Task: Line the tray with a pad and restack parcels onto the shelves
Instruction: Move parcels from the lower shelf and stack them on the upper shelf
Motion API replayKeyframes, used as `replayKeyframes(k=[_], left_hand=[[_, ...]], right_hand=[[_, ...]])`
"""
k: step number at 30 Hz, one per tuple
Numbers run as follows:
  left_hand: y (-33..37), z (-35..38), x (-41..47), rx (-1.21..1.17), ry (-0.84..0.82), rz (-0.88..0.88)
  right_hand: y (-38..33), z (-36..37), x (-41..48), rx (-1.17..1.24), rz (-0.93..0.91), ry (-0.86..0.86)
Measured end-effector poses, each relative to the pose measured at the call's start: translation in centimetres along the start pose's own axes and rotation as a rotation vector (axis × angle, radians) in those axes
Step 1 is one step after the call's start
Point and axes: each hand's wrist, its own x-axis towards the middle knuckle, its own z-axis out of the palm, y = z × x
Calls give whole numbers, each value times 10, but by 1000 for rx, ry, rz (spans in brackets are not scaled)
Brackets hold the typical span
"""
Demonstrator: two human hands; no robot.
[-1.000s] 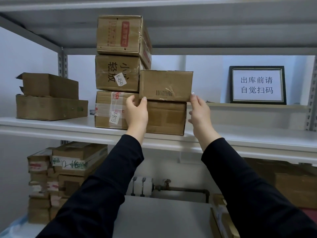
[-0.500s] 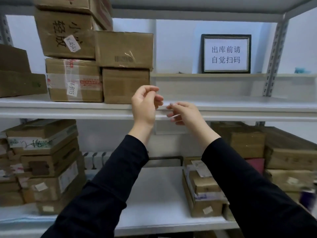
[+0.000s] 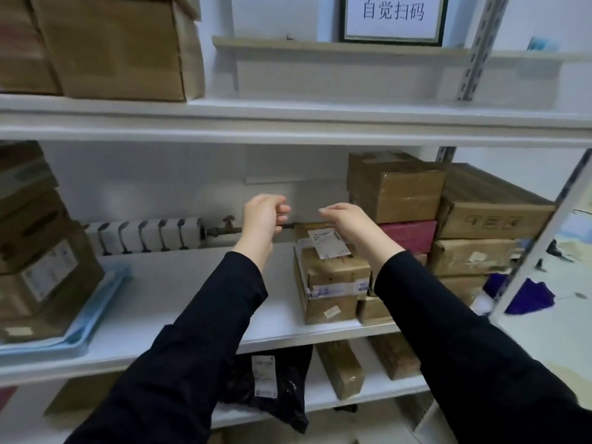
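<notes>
In front of the middle shelf (image 3: 198, 293), both hands now hang empty. A second ago they were up on the upper shelf (image 3: 320, 123), pressing a brown box onto the stack there. Half a second ago they had let go and pulled back, and the view has since dropped one level. Judged from that, the parcel is placed, that restack step is done, and the hands are free for the next pick.

Left hand (image 3: 264, 216): fingers loosely curled, thumb close to the fingertips, holding nothing and touching nothing. Right hand (image 3: 349, 222): palm down, fingers drooping and slightly bent, also empty. It hovers just above the labelled parcel (image 3: 330, 267) without visible contact. That parcel looks like the likely next one, though this is only a guess.

The tray (image 3: 64, 347) sits at the left end of the middle shelf. The blue pad (image 3: 109, 283) is already in it and stacked parcels (image 3: 41, 267) are on top, so lining looks finished. More brown boxes (image 3: 480, 219) stand at the right of the same shelf. A black bag (image 3: 269, 379) lies on the shelf below.
</notes>
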Motion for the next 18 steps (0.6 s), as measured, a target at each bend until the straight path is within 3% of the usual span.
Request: replayKeyframes(k=[10, 18], left_hand=[[-72, 43, 12, 69, 89, -293], [-118, 63, -6, 72, -120, -563]], right_hand=[[69, -13, 25, -16, 279, -54], [102, -13, 41, -2, 393, -8]])
